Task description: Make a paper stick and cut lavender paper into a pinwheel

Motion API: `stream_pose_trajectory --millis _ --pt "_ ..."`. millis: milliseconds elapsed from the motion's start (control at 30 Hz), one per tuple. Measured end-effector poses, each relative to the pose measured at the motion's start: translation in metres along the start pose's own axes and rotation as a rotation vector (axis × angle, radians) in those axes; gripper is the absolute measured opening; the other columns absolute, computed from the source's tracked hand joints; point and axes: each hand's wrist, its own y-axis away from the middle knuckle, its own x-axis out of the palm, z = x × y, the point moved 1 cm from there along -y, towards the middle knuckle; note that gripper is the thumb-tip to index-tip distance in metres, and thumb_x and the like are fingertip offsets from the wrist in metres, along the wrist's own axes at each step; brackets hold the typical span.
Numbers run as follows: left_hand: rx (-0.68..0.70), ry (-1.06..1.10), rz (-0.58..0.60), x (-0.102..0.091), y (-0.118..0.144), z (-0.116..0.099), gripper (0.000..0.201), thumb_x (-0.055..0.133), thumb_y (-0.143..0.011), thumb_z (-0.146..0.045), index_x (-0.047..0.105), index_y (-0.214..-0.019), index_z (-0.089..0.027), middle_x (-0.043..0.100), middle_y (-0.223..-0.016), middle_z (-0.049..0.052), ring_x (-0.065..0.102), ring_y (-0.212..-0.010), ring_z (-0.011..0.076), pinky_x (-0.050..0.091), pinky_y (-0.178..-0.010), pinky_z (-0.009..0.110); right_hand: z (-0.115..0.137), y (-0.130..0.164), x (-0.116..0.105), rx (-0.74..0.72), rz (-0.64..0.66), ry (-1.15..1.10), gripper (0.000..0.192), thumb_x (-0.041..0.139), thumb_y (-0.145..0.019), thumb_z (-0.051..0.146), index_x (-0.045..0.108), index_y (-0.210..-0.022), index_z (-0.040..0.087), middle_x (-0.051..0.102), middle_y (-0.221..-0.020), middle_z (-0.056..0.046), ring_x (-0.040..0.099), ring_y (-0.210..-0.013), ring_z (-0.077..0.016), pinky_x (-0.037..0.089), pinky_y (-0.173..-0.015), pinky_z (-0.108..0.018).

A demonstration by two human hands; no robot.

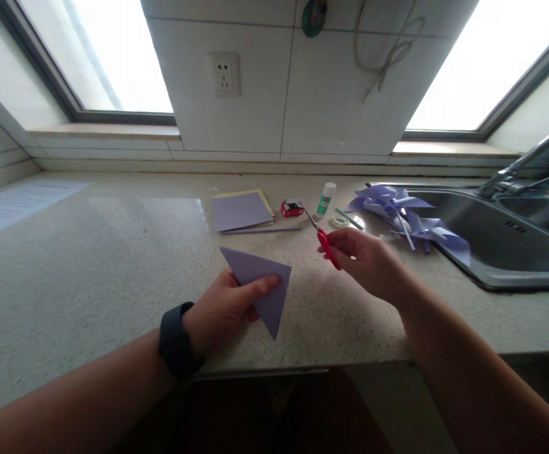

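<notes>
My left hand (pixel 224 309) pinches a lilac paper folded into a triangle (pixel 260 284), thumb on top, just above the speckled countertop (pixel 89 265). A dark watch sits on that wrist. My right hand (pixel 366 258) grips red-handled scissors (pixel 320 236) whose blades point away toward the wall. The scissors are a short way right of the triangle and apart from it.
A stack of lilac and yellow paper sheets (pixel 240 210) lies at the back with a thin stick in front. A small red box (pixel 292 208), a glue stick (pixel 326 198), a tape roll (pixel 338 221) and lilac paper pinwheels (pixel 404 217) lie beside the steel sink (pixel 501 233).
</notes>
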Motion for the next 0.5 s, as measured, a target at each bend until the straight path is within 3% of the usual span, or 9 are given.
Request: stream_pose_trajectory --millis 67,133,333,500 --pt "0.038 -0.032 0.019 0.0 -0.001 0.0 0.029 0.087 -0.075 -0.037 0.072 -0.085 -0.014 0.069 -0.075 0.002 0.061 -0.059 0.0097 0.048 -0.05 0.019 0.007 0.004 0.009 0.014 0.061 -0.226 0.029 0.068 -0.086 0.043 0.064 -0.102 0.019 0.072 -0.087 -0.007 0.066 -0.072 -0.018 0.053 -0.059 -0.031" --pt "0.075 -0.039 0.021 0.0 -0.002 -0.001 0.027 0.085 -0.077 -0.036 0.072 -0.084 -0.013 0.069 -0.074 0.002 0.059 -0.055 0.0094 0.046 -0.045 0.018 0.013 0.008 0.015 0.01 0.083 -0.273 0.031 0.073 -0.082 0.044 0.063 -0.097 0.019 0.069 -0.082 -0.005 0.061 -0.066 -0.0154 0.05 -0.055 -0.029" --pt "0.134 0.021 -0.076 0.004 -0.001 -0.002 0.029 0.086 -0.076 -0.033 0.073 -0.095 -0.014 0.073 -0.085 0.005 0.065 -0.063 0.0119 0.054 -0.051 0.02 0.017 0.016 0.016 -0.147 -0.015 0.04 0.032 0.079 -0.078 0.044 0.061 -0.083 0.018 0.06 -0.067 0.001 0.052 -0.057 -0.0118 0.045 -0.054 -0.027" --pt "0.142 0.045 -0.104 0.002 -0.003 0.001 0.03 0.086 -0.076 -0.033 0.075 -0.099 -0.016 0.076 -0.097 0.007 0.07 -0.076 0.0158 0.057 -0.057 0.022 0.019 0.018 0.012 -0.309 -0.001 0.094 0.028 0.077 -0.081 0.037 0.056 -0.079 0.019 0.058 -0.064 0.002 0.051 -0.053 -0.01 0.044 -0.048 -0.023"
